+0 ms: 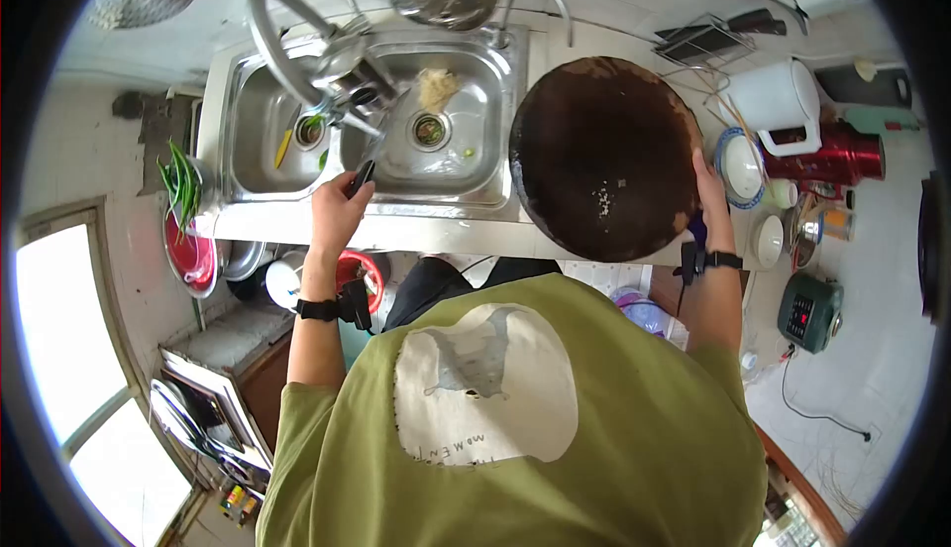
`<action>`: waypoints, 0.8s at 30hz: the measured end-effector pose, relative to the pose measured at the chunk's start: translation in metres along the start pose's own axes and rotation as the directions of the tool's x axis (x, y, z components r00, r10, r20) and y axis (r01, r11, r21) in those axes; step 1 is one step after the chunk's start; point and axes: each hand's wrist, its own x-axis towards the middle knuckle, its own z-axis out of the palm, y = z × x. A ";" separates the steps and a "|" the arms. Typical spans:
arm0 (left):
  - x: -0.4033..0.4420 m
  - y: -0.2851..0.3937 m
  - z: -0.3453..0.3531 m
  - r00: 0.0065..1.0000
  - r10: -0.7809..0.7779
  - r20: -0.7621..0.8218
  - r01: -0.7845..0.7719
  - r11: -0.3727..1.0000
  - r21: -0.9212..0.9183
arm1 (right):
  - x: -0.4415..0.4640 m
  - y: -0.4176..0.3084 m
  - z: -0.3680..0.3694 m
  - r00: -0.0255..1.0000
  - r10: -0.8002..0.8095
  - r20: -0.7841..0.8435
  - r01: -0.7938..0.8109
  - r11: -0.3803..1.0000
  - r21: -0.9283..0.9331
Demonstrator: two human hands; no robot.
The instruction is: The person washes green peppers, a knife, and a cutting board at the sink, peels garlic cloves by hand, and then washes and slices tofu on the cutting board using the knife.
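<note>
My left hand (339, 205) is closed around the black handle of a knife (364, 178) at the front of the sink. Its blade points away, over the right basin near the faucet (287, 61), and is hard to make out. With my right hand (707, 190) I grip the right edge of a round, dark wooden cutting board (604, 151) on the counter; my fingers are partly hidden at its rim. Small white bits (604, 198) lie on the board. A tan scrubbing pad (437, 89) sits in the right basin.
The double sink (371, 203) has a yellow-handled tool (283, 149) in its left basin. Green peppers (180, 185) lie in a red colander (191, 260) at left. Right of the board stand a blue-rimmed bowl (741, 165), a white pitcher (778, 101) and a green appliance (810, 311).
</note>
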 end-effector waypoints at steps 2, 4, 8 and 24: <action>0.001 -0.009 -0.009 1.000 0.008 -0.007 -0.008 1.000 0.018 | -0.063 -0.015 -0.001 0.981 0.109 0.158 -0.143 0.964 0.225; 0.004 -0.023 -0.016 1.000 0.009 -0.023 -0.009 1.000 0.024 | -0.106 -0.017 0.007 0.942 0.221 0.254 -0.292 0.912 0.290; 0.013 -0.025 -0.034 0.997 0.059 0.054 -0.065 0.992 0.112 | -0.178 0.013 0.052 0.905 0.225 0.361 -0.374 0.825 0.424; 0.071 -0.168 -0.090 0.984 0.096 -0.153 -0.034 0.930 0.366 | -0.325 -0.004 0.170 0.894 0.390 0.219 -0.429 0.607 0.669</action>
